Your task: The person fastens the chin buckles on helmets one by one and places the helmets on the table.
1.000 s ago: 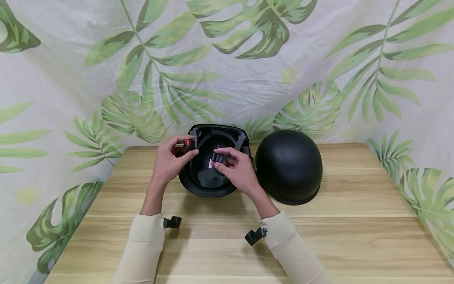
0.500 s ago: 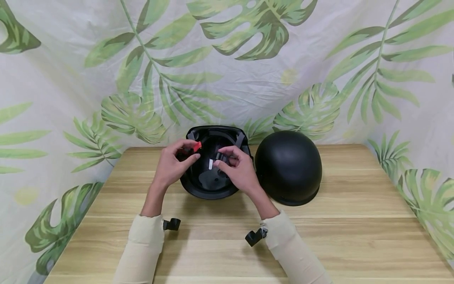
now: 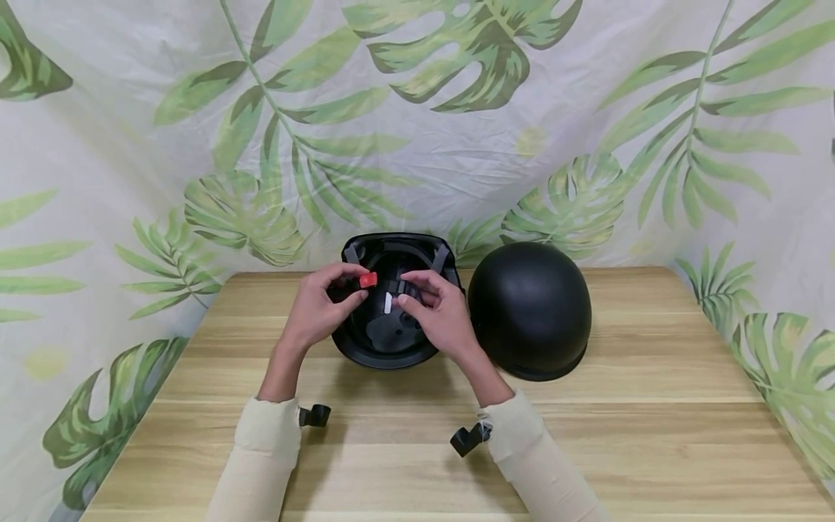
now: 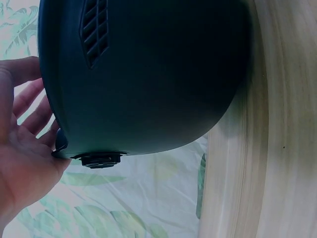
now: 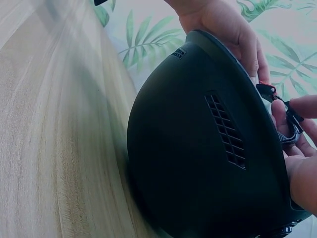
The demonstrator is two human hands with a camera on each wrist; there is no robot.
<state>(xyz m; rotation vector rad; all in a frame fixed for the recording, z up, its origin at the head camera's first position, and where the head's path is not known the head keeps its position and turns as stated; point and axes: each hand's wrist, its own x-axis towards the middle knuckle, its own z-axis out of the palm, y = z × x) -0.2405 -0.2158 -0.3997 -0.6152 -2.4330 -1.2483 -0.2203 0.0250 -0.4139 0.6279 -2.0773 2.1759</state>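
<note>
Head, left hand (image 3: 316, 301): fingers and thumb curved nearly together, pinching a red clip (image 3: 368, 280)
Head, right hand (image 3: 443, 312): fingers bent, pinching a black clip (image 3: 406, 289)
Head, upturned helmet (image 3: 385, 358): beneath both hands, on the surface (image 3: 652, 449)
Head, second helmet (image 3: 530, 308): crown up, just right of the right hand
Left wrist, upturned helmet: its rim beside the left hand; red clip hidden
Right wrist, strap (image 5: 290, 139): looped at the right hand's fingers

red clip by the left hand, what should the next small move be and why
Probably ease the red clip toward the black strap piece and line them up: the left hand holds the clip, the right hand holds the strap piece, and in the head view they look close but apart over the upturned helmet.
</note>
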